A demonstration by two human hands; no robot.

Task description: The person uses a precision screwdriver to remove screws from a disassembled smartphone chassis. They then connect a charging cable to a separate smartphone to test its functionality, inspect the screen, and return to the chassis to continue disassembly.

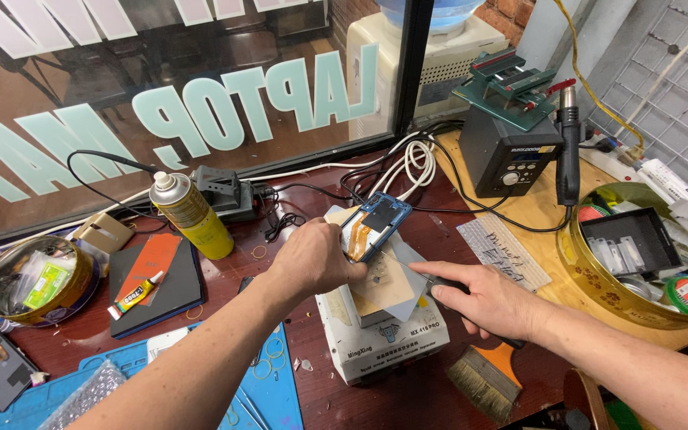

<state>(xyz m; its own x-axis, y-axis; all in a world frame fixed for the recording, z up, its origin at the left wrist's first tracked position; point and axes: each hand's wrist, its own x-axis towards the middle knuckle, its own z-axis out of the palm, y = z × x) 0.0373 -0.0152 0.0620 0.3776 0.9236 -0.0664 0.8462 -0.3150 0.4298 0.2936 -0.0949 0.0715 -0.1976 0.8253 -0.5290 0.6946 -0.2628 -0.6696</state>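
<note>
Both forearms are bare to the frame edge, with no sleeves, gloves, rings or watch showing.

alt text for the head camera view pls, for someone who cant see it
Two bare hands work on an opened blue phone lying on a white box-shaped machine: the left hand steadies it, the right hand holds a dark thin tool to it. Around them, a cluttered repair bench with a yellow spray can and a brush.

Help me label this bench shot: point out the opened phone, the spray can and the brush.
opened phone (377, 224): head view, on its blue frame by the orange flex.
spray can (190, 213): head view, middle of the yellow body.
brush (483, 381): head view, on the bristles.
</note>
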